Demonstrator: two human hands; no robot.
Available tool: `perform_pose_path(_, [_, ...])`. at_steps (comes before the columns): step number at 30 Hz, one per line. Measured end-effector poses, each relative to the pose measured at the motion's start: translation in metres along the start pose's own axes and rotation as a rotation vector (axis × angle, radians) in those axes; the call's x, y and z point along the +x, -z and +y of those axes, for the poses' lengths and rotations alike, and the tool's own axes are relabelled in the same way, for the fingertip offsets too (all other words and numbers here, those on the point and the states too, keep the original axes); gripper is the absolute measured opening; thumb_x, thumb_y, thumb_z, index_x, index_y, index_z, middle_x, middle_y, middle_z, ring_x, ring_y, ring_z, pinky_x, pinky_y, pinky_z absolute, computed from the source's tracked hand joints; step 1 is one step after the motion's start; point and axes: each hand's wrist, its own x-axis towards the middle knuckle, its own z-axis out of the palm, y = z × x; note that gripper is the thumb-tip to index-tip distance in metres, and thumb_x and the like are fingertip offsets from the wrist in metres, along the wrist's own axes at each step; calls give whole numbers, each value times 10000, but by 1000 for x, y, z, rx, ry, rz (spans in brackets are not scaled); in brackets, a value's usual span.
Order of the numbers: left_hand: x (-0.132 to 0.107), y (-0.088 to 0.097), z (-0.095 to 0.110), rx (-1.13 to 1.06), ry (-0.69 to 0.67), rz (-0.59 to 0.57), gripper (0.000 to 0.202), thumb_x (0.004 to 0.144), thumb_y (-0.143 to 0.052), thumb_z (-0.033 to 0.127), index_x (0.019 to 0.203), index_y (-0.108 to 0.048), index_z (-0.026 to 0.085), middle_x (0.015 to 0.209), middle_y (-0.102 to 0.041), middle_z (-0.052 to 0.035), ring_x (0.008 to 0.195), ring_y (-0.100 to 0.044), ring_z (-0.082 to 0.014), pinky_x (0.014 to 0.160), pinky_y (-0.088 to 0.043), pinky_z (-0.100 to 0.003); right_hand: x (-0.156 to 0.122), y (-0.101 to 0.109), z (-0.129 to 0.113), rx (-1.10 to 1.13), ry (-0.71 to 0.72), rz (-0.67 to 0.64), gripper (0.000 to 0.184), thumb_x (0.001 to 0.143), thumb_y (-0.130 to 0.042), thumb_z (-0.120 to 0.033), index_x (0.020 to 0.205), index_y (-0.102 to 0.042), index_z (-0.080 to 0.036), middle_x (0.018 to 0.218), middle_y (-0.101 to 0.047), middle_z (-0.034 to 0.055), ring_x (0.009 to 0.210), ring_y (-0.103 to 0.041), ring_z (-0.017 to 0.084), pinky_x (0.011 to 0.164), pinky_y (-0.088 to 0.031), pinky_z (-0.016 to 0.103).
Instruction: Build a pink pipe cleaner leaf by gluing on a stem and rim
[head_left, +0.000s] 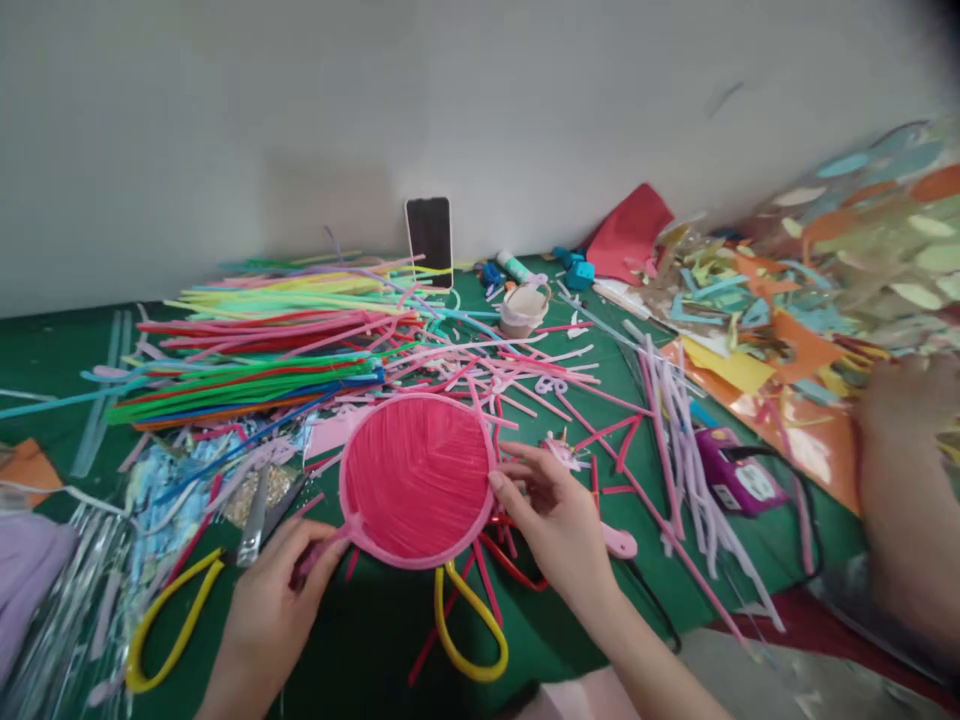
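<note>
A round pink fan [415, 478], a disc of pink strands inside a pale pink rim, lies over the green table [360, 640]. My left hand [274, 600] is closed around the fan's short handle at its lower left. My right hand [551, 510] touches the fan's right rim with its fingers pinched on the edge. Yellow-handled scissors [255, 520] lie just left of my left hand, and another yellow loop [469, 630] shows below the fan.
Bundles of coloured pipe cleaners [262, 350] and loose pink pieces cover the table behind the fan. A phone [430, 240] leans on the wall. A purple glue gun [735, 482] and paper scraps [787, 300] lie to the right, where another person's arm [907, 500] rests.
</note>
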Motion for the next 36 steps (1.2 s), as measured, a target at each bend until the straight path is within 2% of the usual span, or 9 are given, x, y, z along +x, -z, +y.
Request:
perform_pose_path(4, [-9, -8, 6, -97, 74, 120, 377, 831, -604, 593, 748, -662, 229, 725, -677, 8, 638, -648, -166, 617, -515, -250, 14, -3, -27, 56, 175, 81, 299, 834, -689, -382, 1077, -656, -211, 848, -746, 51, 751, -698, 181, 637, -560, 293])
perform_pose_path(8, [-10, -17, 7, -122, 109, 221, 393, 791, -633, 609, 718, -660, 224, 749, -684, -11, 665, -658, -182, 616, -522, -260, 25, -4, -45, 36, 273, 52, 181, 844, -676, -333, 962, -729, -207, 864, -756, 50, 752, -699, 173, 667, -575, 293])
perform_pose_path(15, [-12, -18, 1, -105, 152, 192, 352, 794, -647, 575, 757, -680, 226, 822, -699, -33, 778, -677, -216, 677, -543, -289, 29, -4, -49, 79, 246, 23, 162, 812, -687, -301, 915, -754, -195, 861, -775, 53, 745, -716, 182, 707, -597, 310])
perform_pose_path(22, [-9, -20, 6, -139, 151, 224, 363, 778, -657, 582, 731, -673, 223, 799, -688, -36, 777, -667, -217, 667, -540, -287, 31, 2, -52, 98, 224, -28, 165, 820, -688, -309, 930, -766, -214, 859, -780, 38, 760, -730, 191, 695, -601, 308])
perform_pose_path(27, [-4, -19, 13, -273, 181, 224, 375, 742, -696, 582, 699, -668, 211, 760, -682, -38, 734, -660, -206, 658, -550, -278, 30, 3, -54, 289, 195, -49, 266, 880, -643, -410, 1080, -648, -234, 833, -768, 28, 728, -723, 166, 695, -600, 305])
perform_pose_path(30, [2, -14, 15, -371, 239, 178, 430, 703, -706, 633, 694, -684, 204, 773, -709, -53, 748, -678, -222, 672, -568, -290, 29, 2, -55, 346, 181, -127, 260, 902, -609, -449, 1034, -617, -227, 855, -760, 37, 746, -727, 165, 722, -603, 315])
perform_pose_path(33, [9, -7, 12, -390, 265, 152, 465, 656, -728, 658, 698, -704, 196, 768, -725, -59, 752, -677, -237, 669, -563, -297, 30, 1, -55, 275, 269, -137, 193, 885, -652, -388, 994, -632, -230, 916, -741, 42, 839, -720, 179, 774, -598, 324])
perform_pose_path(36, [13, -5, 6, -388, 311, 151, 488, 639, -745, 649, 770, -732, 179, 685, -707, -43, 627, -637, -214, 581, -535, -290, 35, 2, -58, 110, 498, -86, 208, 898, -651, -308, 1101, -643, -262, 1088, -697, 63, 990, -679, 202, 842, -584, 357])
